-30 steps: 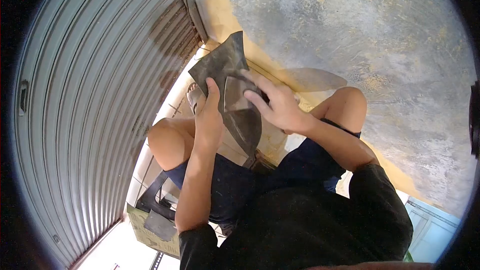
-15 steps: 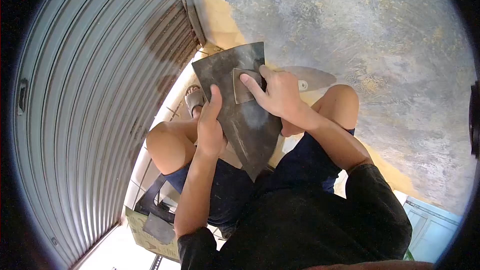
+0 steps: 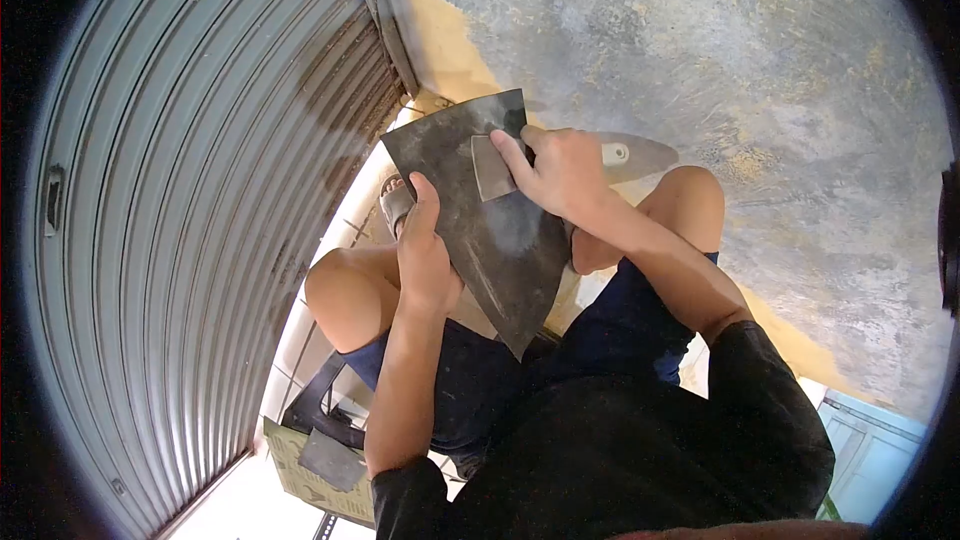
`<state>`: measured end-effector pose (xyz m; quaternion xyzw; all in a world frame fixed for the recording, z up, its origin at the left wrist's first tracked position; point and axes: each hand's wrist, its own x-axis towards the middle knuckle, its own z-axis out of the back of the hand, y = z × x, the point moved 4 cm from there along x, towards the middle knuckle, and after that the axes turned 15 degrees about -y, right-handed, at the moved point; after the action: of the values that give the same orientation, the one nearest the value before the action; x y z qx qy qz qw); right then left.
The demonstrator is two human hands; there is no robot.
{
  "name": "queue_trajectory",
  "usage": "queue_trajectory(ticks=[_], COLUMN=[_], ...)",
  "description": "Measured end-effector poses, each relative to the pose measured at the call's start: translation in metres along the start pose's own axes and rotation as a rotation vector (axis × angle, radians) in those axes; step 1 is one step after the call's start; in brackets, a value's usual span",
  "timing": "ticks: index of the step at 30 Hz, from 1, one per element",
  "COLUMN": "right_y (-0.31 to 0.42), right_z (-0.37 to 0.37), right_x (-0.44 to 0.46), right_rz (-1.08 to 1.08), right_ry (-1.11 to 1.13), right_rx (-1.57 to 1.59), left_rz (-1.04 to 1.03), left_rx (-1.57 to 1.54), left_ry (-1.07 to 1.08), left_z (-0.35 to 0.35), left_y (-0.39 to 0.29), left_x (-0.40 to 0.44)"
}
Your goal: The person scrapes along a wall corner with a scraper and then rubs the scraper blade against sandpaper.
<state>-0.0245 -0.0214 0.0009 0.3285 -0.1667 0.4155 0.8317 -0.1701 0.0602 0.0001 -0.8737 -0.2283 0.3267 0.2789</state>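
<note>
A dark, flat triangular plate (image 3: 500, 250) lies tilted over the lap, its narrow point toward the body and its wide edge away. At its left edge my left hand (image 3: 425, 250) grips it, thumb on top and fingers hidden underneath. A small grey-brown square piece (image 3: 488, 170) rests flat on the plate's upper right part. My right hand (image 3: 563, 170) holds this piece by its right side, with the thumb on top. Behind the right hand a pale handle end (image 3: 615, 154) with a hole shows.
A ribbed metal shutter (image 3: 200, 230) stands at the left, and a patchy grey wall (image 3: 720, 90) rises at the right. Below left are a black-handled tool (image 3: 318, 400) and a green printed sheet (image 3: 300, 470) with a grey piece on it. A sandalled foot (image 3: 395, 202) is beyond the plate.
Since a second ago the plate has swung from steeply tilted to facing the camera. In the last half second the right hand and square piece have shifted slightly on it.
</note>
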Motion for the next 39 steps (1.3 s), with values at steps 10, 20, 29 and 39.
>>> queue_trajectory(ticks=[10, 20, 29, 39], right_y=[-0.001, 0.002, 0.007, 0.006], right_z=[-0.006, -0.014, -0.03, -0.037], right_x=[-0.01, -0.013, -0.032, -0.034], right_rz=[-0.003, 0.007, 0.026, 0.019], right_ry=[0.072, 0.084, 0.129, 0.201], right_rx=[-0.011, -0.002, 0.063, 0.018], left_rz=[0.037, 0.058, 0.089, 0.076], left_rx=[0.01, 0.016, 0.166, 0.175], left_ry=[-0.065, -0.092, -0.159, -0.179], left_z=[0.004, 0.01, 0.019, 0.032], left_y=[0.001, 0.001, 0.001, 0.007], left_x=[0.003, -0.002, -0.002, 0.006])
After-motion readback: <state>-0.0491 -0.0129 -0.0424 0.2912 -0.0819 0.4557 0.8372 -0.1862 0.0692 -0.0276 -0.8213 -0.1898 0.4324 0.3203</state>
